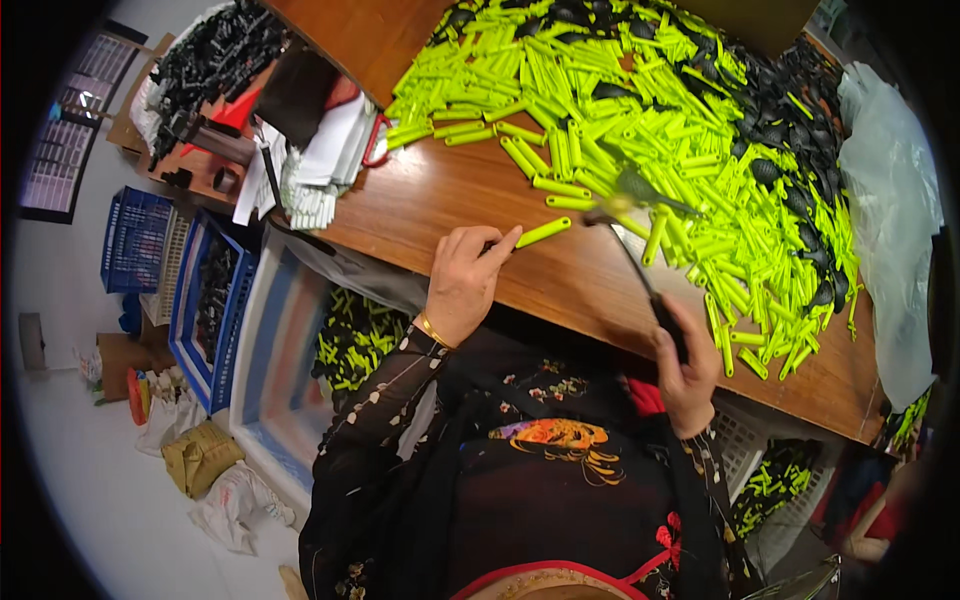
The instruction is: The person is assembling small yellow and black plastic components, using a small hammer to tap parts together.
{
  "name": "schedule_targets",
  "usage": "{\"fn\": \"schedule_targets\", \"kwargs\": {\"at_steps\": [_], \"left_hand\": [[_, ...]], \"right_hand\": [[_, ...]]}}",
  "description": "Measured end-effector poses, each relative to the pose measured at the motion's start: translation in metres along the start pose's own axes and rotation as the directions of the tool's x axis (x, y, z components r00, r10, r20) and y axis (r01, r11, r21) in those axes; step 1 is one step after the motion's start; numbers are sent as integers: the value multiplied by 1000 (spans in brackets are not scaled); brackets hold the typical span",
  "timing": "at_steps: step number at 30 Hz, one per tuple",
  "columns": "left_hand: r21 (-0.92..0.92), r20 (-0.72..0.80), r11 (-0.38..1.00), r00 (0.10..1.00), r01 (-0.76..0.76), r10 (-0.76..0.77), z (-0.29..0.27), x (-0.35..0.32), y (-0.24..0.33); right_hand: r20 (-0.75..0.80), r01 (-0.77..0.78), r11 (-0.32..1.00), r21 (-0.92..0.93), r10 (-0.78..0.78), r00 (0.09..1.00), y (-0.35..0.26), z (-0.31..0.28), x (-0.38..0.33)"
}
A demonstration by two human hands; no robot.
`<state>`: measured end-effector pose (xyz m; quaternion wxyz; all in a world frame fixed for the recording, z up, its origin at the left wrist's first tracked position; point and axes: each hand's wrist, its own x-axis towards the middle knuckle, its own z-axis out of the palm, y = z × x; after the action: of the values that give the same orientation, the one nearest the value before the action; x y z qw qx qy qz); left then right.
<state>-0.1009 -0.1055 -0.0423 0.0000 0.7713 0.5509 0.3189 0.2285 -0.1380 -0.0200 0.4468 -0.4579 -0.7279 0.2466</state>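
Observation:
My left hand (463,280) is closed at the near edge of the wooden table (420,195), pinching a lime-green handle (545,232) that points away to the right. Something dark shows between its fingers, mostly hidden. My right hand (684,365) is wrapped round the dark grip of a hammer (637,268), whose blurred head hovers just right of the handle's tip. Beyond both hands spreads a large heap of lime-green handles (560,75), each with a hole at one end. Black rounded pieces (768,170) are mixed into its right side.
Papers (325,150) and a brown tape roll (225,180) lie on the left. Below stand a striped bin (265,365) and a blue crate (205,310); a white basket (745,450) sits lower right. Clear plastic sheeting (885,190) hangs at the table's right edge.

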Motion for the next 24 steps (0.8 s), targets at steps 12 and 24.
{"fn": "schedule_targets", "kwargs": {"at_steps": [12, 24], "left_hand": [[-119, -189, 968, 952, 222, -242, 18, -12, 4], [-74, -149, 976, 966, 203, -212, 13, -8, 2]], "right_hand": [[250, 85, 990, -111, -55, 967, -15, 50, 29], [96, 121, 989, -85, -113, 989, -13, 37, 30]]}}
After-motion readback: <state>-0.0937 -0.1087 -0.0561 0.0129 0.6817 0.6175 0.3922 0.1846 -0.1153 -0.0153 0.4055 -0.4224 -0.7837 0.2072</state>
